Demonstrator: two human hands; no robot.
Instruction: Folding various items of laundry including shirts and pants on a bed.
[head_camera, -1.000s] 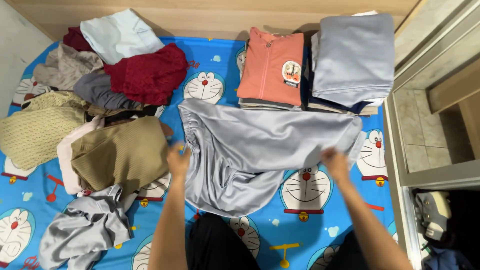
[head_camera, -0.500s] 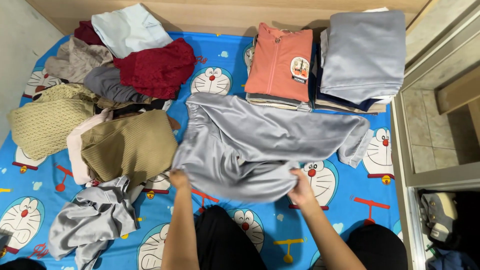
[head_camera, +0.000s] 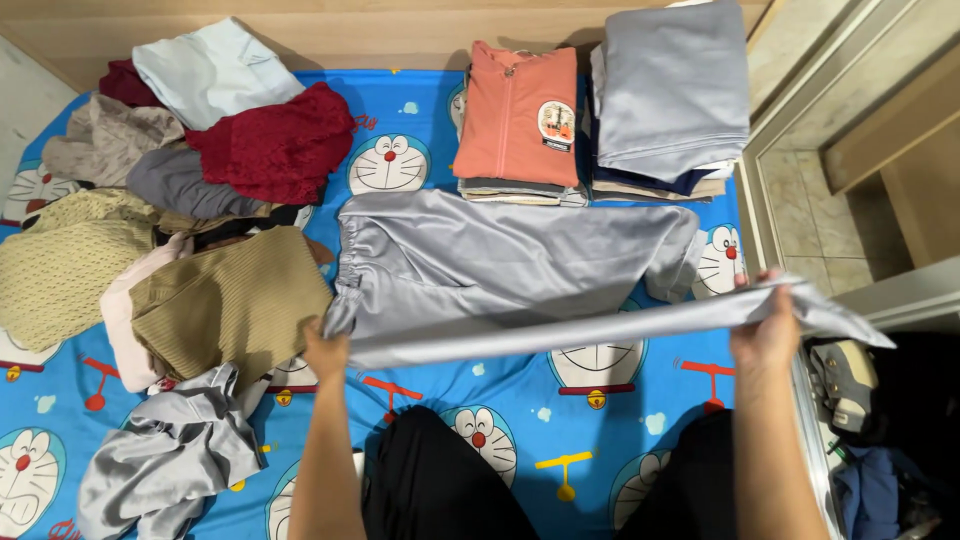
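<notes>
grey satin trousers (head_camera: 520, 270) stretched left-right between both hands.

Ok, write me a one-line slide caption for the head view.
Left hand and right hand stretch silver-grey satin trousers over a blue cartoon bedsheet, between unfolded clothes and folded stacks.

A round white label (head_camera: 556, 124) sits on the folded salmon jacket (head_camera: 515, 115).

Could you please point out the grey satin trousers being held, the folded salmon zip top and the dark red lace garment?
grey satin trousers (head_camera: 500, 265), head view, flat upper leg.
salmon zip top (head_camera: 515, 115), head view, front panel.
dark red lace garment (head_camera: 275, 145), head view, middle.
</notes>
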